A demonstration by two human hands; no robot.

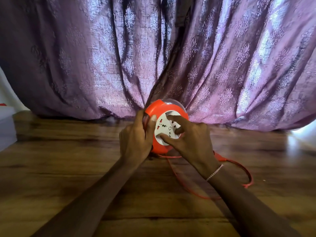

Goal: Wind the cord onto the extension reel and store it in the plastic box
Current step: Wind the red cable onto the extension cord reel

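A round orange extension reel (pixel 158 106) with a white socket face (pixel 164 129) stands on edge in the middle of the wooden floor. My left hand (pixel 136 137) grips its left rim, thumb on the orange casing. My right hand (pixel 189 135) has its fingers pressed on the white socket disc. The orange cord (pixel 246 170) trails from under the reel and loops across the floor to the right, partly hidden behind my right forearm. A pale plastic box (pixel 6 127) shows at the far left edge.
A purple patterned curtain (pixel 222 65) hangs right behind the reel and pools on the wooden floor (pixel 68 168). A beaded bracelet (pixel 214 172) is on my right wrist. Bright light falls on the floor at the far right.
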